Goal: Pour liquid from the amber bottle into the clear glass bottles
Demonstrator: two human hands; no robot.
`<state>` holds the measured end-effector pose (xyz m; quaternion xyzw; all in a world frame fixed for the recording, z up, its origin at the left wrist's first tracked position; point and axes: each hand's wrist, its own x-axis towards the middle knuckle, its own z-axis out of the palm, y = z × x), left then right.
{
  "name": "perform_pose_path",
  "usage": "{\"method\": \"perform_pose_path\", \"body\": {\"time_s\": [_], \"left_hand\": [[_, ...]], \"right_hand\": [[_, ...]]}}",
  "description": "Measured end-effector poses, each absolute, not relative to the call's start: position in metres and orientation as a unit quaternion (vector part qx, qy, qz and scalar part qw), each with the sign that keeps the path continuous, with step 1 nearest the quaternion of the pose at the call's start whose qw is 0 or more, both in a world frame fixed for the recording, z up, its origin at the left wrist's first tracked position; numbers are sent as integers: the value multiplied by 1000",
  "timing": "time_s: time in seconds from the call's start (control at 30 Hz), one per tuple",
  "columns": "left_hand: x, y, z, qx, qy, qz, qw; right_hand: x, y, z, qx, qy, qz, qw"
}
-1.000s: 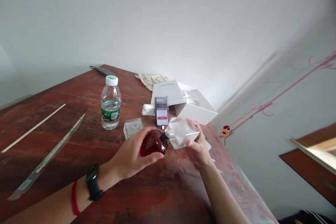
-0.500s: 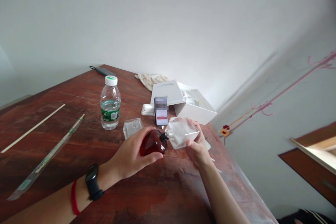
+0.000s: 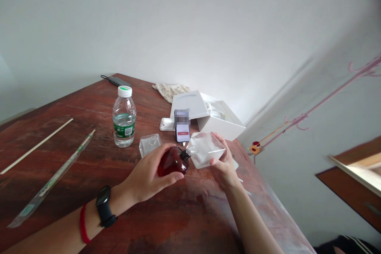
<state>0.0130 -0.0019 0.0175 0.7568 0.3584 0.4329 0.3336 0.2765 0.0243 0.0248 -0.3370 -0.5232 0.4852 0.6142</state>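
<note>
My left hand (image 3: 146, 172) is shut around a dark red glass bottle (image 3: 172, 162) with a short black neck. My right hand (image 3: 224, 164) grips a flat, square clear glass bottle (image 3: 206, 151) by its lower edge and side. The two bottles are held neck to neck, tilted, and the black neck of the red one meets the clear bottle's neck. Both are held above the wooden table, and the hands hide part of each bottle.
On the reddish wood table (image 3: 77, 127) stand a water bottle (image 3: 124, 118), a square glass piece (image 3: 150, 145), a propped phone (image 3: 182, 133), and a white box (image 3: 222, 123) with its lid. A cloth (image 3: 170, 91) and wooden stick (image 3: 37, 146) lie about. The right table edge is close.
The hands and bottles keep the same hold and the same place relative to each other. The whole view drifts slightly to the left.
</note>
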Motion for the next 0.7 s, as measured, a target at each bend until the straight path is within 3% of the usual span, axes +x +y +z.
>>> {"method": "perform_pose_path", "body": {"time_s": [0.7], "left_hand": [[14, -4, 18, 758, 351, 440, 331]], "right_hand": [[277, 24, 27, -340, -518, 476, 624]]}}
